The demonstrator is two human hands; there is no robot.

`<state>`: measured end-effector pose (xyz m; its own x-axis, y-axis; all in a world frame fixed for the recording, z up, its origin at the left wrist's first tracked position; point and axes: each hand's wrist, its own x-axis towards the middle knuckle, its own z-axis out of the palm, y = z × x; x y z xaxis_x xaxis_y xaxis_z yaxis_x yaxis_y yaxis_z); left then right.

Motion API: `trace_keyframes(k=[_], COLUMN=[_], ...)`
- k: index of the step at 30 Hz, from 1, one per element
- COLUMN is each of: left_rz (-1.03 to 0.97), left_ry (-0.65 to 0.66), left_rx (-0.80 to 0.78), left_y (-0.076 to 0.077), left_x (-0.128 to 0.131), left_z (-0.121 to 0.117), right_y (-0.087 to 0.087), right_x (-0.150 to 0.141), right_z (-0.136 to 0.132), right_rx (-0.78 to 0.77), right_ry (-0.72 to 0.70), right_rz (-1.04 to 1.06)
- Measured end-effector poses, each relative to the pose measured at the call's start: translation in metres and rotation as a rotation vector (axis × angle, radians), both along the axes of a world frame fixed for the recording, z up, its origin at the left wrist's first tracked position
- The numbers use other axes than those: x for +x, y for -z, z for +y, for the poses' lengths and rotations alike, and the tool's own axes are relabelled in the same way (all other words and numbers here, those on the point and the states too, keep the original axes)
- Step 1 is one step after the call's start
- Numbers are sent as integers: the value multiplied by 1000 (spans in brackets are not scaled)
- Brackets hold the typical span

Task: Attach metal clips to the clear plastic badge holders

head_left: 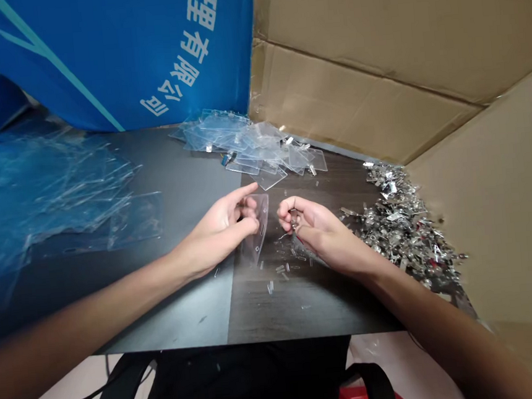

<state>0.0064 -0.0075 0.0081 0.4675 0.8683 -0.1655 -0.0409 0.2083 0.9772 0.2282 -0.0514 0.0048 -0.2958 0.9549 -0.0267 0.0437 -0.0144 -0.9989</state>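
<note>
My left hand [220,231] grips the edge of a clear plastic badge holder [255,228], which has small punched holes and tilts up from the tabletop. My right hand [318,232] sits just to its right, fingers pinched around a small metal clip [293,220] that is mostly hidden by them. Several loose metal clips form a heap [401,228] beside my right wrist. Small clear pieces [277,272] lie scattered below my hands on the dark wood-grain table [303,308].
A pile of clear plastic holders [247,145] lies at the back. Blue-tinted plastic sheets [46,194] spread across the left. A blue banner with white characters [141,55] hangs behind, and cardboard panels [487,174] wall the right side.
</note>
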Motion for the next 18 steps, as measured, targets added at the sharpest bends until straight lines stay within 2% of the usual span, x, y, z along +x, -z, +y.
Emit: trace_keyframes(k=[4, 8, 14, 18], left_rz=[-11, -51, 4, 102], left_ry=[74, 202, 242, 268], left_rx=[44, 61, 126, 116], left_y=[9, 14, 9, 3], left_x=[-3, -10, -9, -7], left_z=[3, 4, 4, 4], right_y=[0, 4, 6, 4], right_x=[1, -1, -3, -2], right_z=[1, 3, 0, -1], right_rx=[45, -38, -200, -235], right_ry=[-46, -53, 21, 38], right_rz=[1, 104, 172, 171])
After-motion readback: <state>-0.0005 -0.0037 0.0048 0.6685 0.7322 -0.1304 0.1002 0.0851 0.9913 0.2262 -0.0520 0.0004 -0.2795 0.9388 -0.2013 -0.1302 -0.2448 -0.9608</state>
